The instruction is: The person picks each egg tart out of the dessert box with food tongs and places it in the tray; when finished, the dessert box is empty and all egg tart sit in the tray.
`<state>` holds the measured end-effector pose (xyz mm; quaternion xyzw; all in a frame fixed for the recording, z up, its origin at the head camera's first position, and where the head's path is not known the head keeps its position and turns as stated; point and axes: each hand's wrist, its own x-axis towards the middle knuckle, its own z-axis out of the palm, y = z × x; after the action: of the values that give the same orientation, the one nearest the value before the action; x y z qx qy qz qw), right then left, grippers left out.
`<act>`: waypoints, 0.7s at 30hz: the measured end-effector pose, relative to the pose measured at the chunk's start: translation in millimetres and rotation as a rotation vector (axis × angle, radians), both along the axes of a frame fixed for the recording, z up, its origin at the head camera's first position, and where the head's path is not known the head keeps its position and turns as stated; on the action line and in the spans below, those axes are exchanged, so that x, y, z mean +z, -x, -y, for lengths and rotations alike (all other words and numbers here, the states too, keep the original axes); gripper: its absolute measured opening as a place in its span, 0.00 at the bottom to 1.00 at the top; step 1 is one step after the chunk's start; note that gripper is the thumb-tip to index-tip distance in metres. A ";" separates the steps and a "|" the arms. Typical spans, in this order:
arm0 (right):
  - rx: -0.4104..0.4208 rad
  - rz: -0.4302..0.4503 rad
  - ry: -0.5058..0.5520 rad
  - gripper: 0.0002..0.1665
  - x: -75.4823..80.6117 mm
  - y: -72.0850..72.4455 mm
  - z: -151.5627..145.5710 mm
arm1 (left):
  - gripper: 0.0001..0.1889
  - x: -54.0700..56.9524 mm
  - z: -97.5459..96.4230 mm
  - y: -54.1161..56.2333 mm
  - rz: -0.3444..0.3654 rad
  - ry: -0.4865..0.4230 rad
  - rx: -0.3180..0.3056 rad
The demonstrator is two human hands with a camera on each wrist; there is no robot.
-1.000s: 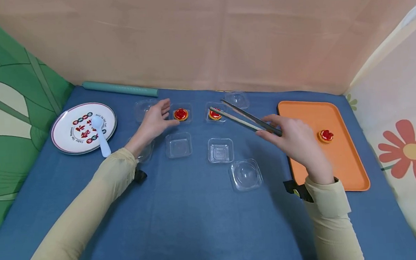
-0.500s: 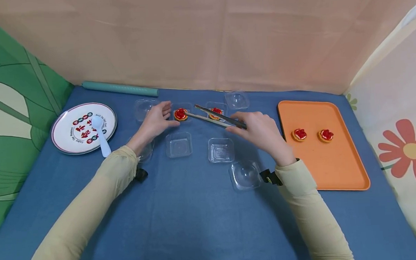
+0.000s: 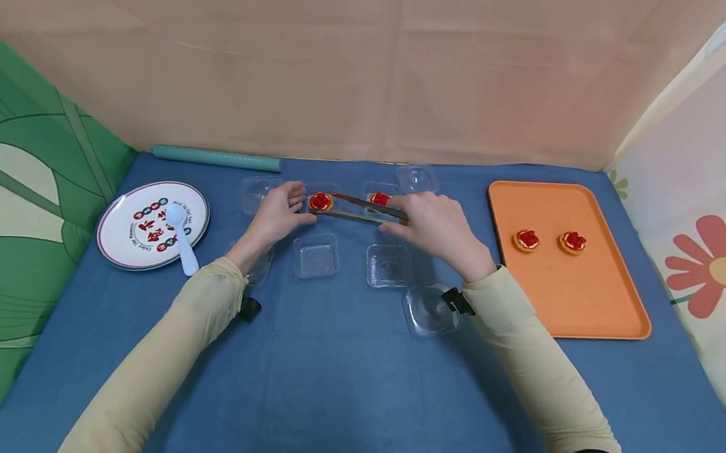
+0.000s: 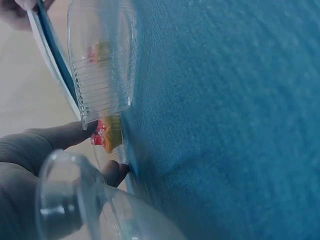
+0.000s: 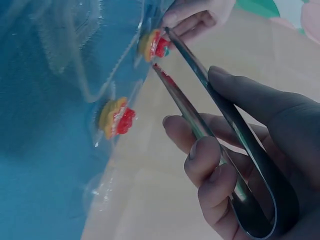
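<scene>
My right hand [image 3: 437,229] holds metal tongs [image 5: 240,122] pointing left. Their tips are apart, around a small tart [image 3: 321,202] with a red topping; whether they touch it I cannot tell. This tart sits in a clear plastic container [image 3: 322,187] at the back. My left hand [image 3: 276,215] is at that container's left side, fingers extended and thumb apart; contact with the container is unclear. Below the tongs, a second tart [image 3: 379,199] sits in another clear container, partly hidden by the tongs.
Two more tarts [image 3: 526,240] lie on the orange tray [image 3: 576,297] at right. Further clear containers [image 3: 316,256] stand on the blue cloth, some behind my left hand and wrist. A white plate [image 3: 123,229] bears a spoon [image 3: 181,239]; a teal rod [image 3: 216,158] lies behind.
My right hand has moved left with the tongs, from over the right-hand tart to the left-hand one, uncovering a tart on the tray. My left hand has stayed beside the container.
</scene>
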<state>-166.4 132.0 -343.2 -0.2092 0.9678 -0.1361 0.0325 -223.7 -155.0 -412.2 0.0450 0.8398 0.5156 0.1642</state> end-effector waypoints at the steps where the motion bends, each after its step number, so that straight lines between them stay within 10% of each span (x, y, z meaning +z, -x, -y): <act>1: 0.004 0.001 -0.011 0.22 1.4 0.8 1.9 | 0.42 -0.1 -0.1 0.0 0.002 0.001 0.001; 21: -0.031 0.024 -0.135 0.22 12.3 10.3 27.4 | 0.42 2.6 -2.8 -1.4 -0.004 0.010 0.000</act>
<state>-176.6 104.5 -331.0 -0.1899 0.9775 -0.0732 0.0559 -222.3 -152.2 -409.6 0.0451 0.8428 0.5111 0.1628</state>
